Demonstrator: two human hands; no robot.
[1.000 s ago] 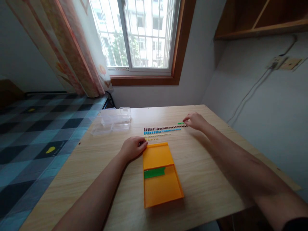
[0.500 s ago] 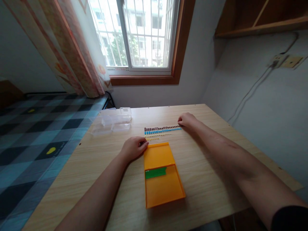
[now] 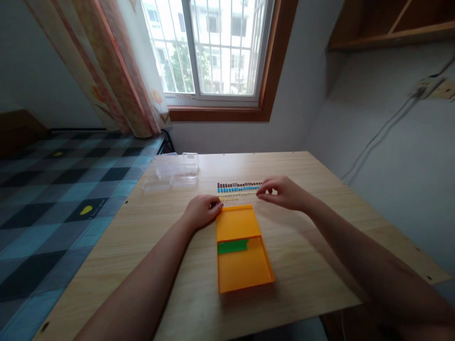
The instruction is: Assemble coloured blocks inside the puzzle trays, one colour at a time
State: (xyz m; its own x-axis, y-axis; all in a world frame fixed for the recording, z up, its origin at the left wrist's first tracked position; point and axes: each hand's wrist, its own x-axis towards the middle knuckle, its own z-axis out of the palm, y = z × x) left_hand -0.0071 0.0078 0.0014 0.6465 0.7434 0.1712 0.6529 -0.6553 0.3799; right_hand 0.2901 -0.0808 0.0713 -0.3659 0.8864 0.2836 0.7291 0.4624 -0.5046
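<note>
Tiny pieces lie in lines on the wooden table: a dark brown row, a blue row, a pale row and a short yellow row. My right hand is at their right end, thumb and forefinger pinched by the end of the pale row; anything between the tips is too small to make out. My left hand rests with curled fingers at the left end of the yellow row, beside the far left corner of an orange tray. What it holds is hidden. A green strip lies in the tray.
Clear plastic boxes stand at the table's far left. A bed with a checked cover adjoins the left side. The window and walls are beyond the table, and a cable hangs on the right wall.
My right hand has moved nearer and slightly left, from the end of the brown row to the end of the pale row. My left hand stays by the tray corner. The view has shifted slightly.
</note>
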